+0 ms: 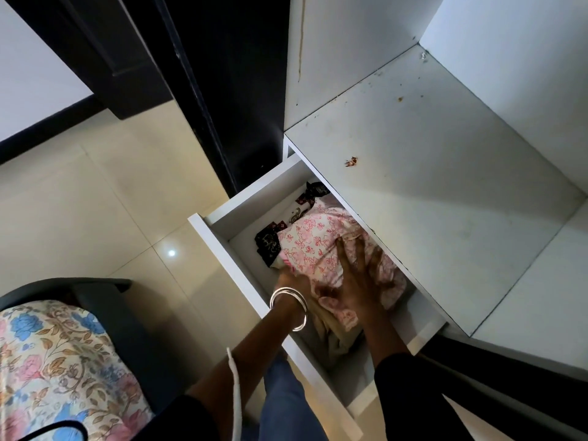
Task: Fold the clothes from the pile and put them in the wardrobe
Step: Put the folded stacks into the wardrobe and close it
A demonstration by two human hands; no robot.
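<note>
A white wardrobe drawer stands pulled out below me. Inside lies a folded pink floral garment on top of a beige cloth. A black and white patterned garment lies behind it. My right hand lies flat on the pink garment with its fingers spread. My left hand, with silver bangles on the wrist, reaches under the garment's near left edge; its fingers are hidden by the cloth.
A white wardrobe shelf spans above the drawer. The dark wardrobe door stands to the left. A bed with a floral sheet sits at lower left on the cream tiled floor.
</note>
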